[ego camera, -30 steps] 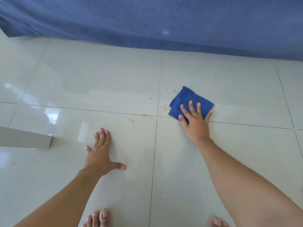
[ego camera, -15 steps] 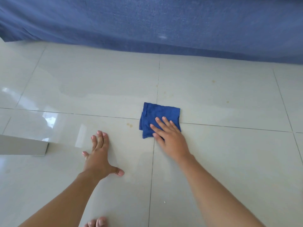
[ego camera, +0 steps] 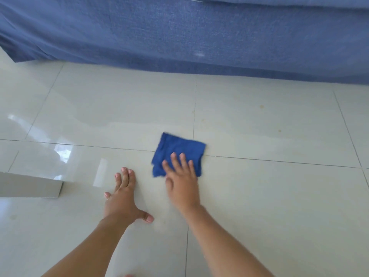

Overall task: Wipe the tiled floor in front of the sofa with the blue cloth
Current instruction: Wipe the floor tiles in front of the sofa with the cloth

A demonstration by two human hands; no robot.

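Observation:
A folded blue cloth (ego camera: 178, 150) lies flat on the pale glossy tiled floor (ego camera: 269, 192), across a grout joint. My right hand (ego camera: 182, 180) presses flat on the cloth's near half, fingers spread; it looks slightly blurred. My left hand (ego camera: 124, 196) rests palm down on the bare tile just left of the cloth, fingers apart, holding nothing. The blue fabric front of the sofa (ego camera: 199, 37) runs along the top of the view.
A grey-white flat-sided object (ego camera: 30, 186) juts in from the left edge on the floor. A few faint brownish specks (ego camera: 261, 106) mark the tile to the right, near the sofa. Bright reflections shine on the left tiles.
My right hand slid the cloth from the right tile leftward and nearer, over the brown spots at the grout crossing, which no longer show. The left hand stayed planted.

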